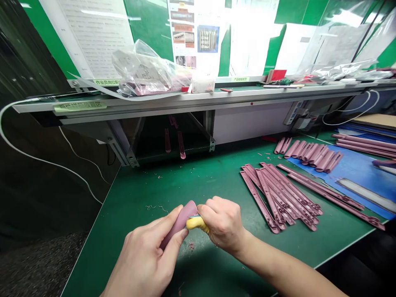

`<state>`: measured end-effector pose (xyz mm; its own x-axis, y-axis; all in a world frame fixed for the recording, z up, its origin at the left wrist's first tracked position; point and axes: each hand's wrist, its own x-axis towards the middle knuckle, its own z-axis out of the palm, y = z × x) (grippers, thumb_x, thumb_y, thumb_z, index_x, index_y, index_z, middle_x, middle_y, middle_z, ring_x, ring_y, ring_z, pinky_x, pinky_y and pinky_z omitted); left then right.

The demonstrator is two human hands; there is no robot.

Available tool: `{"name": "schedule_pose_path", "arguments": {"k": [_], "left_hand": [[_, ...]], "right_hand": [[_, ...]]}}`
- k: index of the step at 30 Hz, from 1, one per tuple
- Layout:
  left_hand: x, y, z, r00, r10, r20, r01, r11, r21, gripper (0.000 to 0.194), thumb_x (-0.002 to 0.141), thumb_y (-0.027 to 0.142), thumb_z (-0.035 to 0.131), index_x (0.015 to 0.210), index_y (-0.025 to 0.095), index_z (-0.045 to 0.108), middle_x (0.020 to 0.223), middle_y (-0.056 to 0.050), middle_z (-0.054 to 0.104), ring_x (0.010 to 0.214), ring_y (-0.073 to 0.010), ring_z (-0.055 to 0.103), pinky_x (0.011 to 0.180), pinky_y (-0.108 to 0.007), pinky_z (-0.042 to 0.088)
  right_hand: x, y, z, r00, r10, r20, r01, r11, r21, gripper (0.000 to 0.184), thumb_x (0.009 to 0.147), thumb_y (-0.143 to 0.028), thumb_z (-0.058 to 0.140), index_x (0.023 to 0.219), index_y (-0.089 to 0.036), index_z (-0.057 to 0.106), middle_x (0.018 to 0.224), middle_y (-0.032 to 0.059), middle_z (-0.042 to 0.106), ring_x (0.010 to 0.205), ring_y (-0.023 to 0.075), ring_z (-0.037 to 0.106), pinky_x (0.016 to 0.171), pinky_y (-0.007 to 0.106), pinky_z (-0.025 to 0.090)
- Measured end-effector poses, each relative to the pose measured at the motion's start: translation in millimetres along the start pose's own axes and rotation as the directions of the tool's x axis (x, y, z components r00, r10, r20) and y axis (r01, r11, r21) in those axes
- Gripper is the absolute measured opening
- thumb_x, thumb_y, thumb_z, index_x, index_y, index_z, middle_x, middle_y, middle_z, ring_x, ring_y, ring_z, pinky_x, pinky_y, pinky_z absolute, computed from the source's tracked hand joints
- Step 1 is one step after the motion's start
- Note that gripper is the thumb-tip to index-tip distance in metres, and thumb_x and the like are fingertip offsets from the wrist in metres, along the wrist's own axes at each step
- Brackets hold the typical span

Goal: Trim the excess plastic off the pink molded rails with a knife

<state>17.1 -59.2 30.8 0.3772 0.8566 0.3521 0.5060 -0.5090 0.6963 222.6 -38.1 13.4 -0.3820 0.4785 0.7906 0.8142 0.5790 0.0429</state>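
My left hand is closed around a short pink plastic sleeve, its rounded open end tilted up and away from me. Against the right edge of that sleeve, my right hand is closed on a thin bluish blade. A yellow finger cover sits on my right thumb and presses near the sleeve's rim. Most of the blade is hidden by my fingers. Pink shavings lie on the green table below the hands.
Long pink strips lie in a pile to the right. Behind them, short pink sleeves stand in a row, partly on a blue sheet. A metal-edged shelf spans the back, carrying a clear plastic bag. A dark chute holds pink pieces.
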Motion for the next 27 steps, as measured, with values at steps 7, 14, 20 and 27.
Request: {"name": "schedule_pose_path", "arguments": {"k": [7, 14, 20, 27], "left_hand": [[21.1, -2.3, 8.0, 0.948, -0.194, 0.251, 0.302, 0.797, -0.524, 0.04, 0.086, 0.036, 0.063, 0.125, 0.027, 0.062, 0.094, -0.005, 0.067, 0.071, -0.017, 0.061, 0.057, -0.023, 0.051], [32.2, -10.4, 19.4, 0.812, -0.264, 0.521, 0.547, 0.03, -0.837, 0.032, 0.081, 0.036, 0.07, 0.107, 0.018, 0.067, 0.081, -0.003, 0.063, 0.055, -0.0119, 0.062, 0.04, -0.017, 0.048], [35.3, -9.1, 30.8, 0.785, -0.278, 0.553, 0.582, 0.026, -0.813, 0.023, 0.083, 0.035, 0.068, 0.086, 0.013, 0.065, 0.08, -0.004, 0.065, 0.051, -0.0112, 0.062, 0.037, -0.017, 0.048], [36.1, -7.5, 32.1, 0.761, -0.295, 0.577, 0.608, 0.015, -0.794, 0.023, 0.088, 0.032, 0.061, 0.1, 0.013, 0.064, 0.081, -0.006, 0.065, 0.055, -0.0125, 0.063, 0.038, -0.017, 0.049]], "right_hand": [[3.8, -6.8, 2.4, 0.887, 0.409, 0.213, -0.427, 0.551, 0.717, 0.032, 0.093, -0.044, 0.052, 0.075, -0.018, 0.06, 0.059, -0.0024, 0.05, 0.052, 0.0093, 0.042, 0.051, 0.023, 0.034], [3.1, 24.2, 1.5, 0.523, 0.825, 0.212, -0.536, 0.125, 0.835, 0.037, 0.078, -0.047, 0.069, 0.099, -0.021, 0.053, 0.061, -0.0087, 0.033, 0.047, 0.0064, 0.029, 0.04, 0.018, 0.027], [8.5, 11.0, -2.5, 0.914, 0.406, 0.027, -0.355, 0.762, 0.541, 0.027, 0.081, -0.028, 0.069, 0.107, -0.024, 0.066, 0.081, 0.0011, 0.055, 0.067, 0.0117, 0.051, 0.059, 0.024, 0.044], [18.3, 32.9, -1.0, 0.879, 0.474, -0.06, -0.35, 0.724, 0.595, 0.015, 0.091, -0.027, 0.054, 0.096, -0.02, 0.066, 0.081, 0.0028, 0.058, 0.072, 0.0125, 0.055, 0.063, 0.024, 0.046]]}}
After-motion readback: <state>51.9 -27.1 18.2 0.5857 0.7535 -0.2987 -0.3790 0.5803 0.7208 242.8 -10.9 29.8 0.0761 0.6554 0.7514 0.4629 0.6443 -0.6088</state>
